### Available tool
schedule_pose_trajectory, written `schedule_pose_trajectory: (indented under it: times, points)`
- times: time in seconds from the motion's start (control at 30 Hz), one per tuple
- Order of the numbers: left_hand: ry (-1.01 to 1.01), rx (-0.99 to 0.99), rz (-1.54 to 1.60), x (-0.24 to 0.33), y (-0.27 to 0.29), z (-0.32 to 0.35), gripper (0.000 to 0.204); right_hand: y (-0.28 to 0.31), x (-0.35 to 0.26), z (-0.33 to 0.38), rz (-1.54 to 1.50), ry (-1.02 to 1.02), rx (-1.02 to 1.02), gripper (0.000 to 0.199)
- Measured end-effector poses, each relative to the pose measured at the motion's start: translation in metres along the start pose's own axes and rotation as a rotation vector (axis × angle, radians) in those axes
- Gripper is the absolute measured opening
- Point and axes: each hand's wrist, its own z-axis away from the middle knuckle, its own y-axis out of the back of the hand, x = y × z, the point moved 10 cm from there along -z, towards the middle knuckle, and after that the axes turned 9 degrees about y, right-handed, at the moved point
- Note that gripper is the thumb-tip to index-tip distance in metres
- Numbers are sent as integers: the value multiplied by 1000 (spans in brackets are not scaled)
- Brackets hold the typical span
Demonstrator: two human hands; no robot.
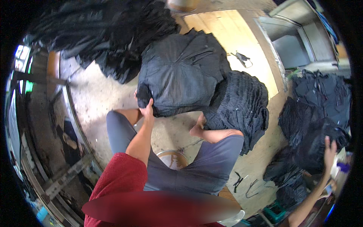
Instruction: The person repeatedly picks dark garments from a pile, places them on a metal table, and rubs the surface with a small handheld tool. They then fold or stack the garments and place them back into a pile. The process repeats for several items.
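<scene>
1. Steel rail (pixel 73 121), curved and scuffed, runs down the far left beside a metal frame (pixel 60 181); the concrete floor (pixel 98 98) next to it is pale and rough.
2. Upper left: a heap of black fabric (pixel 113 34), loose and crumpled.
3. Left hand (pixel 146 109): fingers closed on the lower left edge of the dark garment (pixel 181 72), thumb on top. Red sleeve (pixel 121 178) on that arm.
4. The garment is a dark denim-like piece, spread flat and creased, seams radiating from its middle. It lies ahead of the knees, partly on the floor and partly over the stack to its right.
5. Grey shorts (pixel 204 166), bare knees, and a round stool rim (pixel 172 155) between the legs.
6. Stack of folded black pieces (pixel 242 106), ribbed edges, beside the right knee on a wooden board (pixel 234 34).
7. Right hand (pixel 329 145), far right: fingers curled onto a black bundle (pixel 321 143); how tightly, I cannot tell.
8. More black piles (pixel 321 94) sit above it.
</scene>
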Motion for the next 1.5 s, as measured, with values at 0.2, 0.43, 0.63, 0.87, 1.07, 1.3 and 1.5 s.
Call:
schedule_pose_trajectory:
  times: [0.2, 0.43, 0.63, 0.87, 1.07, 1.3, 1.5]
  points:
    - [305, 339, -149, 1, 16, -40, 120, -307, -229, -24, 44, 143, -263, 80]
    - [-45, 194, -384, 59, -7, -33, 89, -430, -312, 11, -330, 133, -401, 105]
    - [-457, 139, -121, 161, -48, 88, 42, -332, -367, 21, -280, 313, 62, 97]
    - [-733, -1306, -504, 148, -173, 350, 30, -308, -538, 85, -1820, 303, -506, 92]
    - [-4, -307, 113, 49, -98, 162, 36, -303, -424, 129, -1348, -407, -27, 64]
    - [395, 289, 536, -78, 1, -91, 107, -279, -352, 166, -1422, -490, -83, 54]
    - [48, 176, 278, 38, -8, -49, 67, -263, -332, 160, -1069, -456, 223, 61]
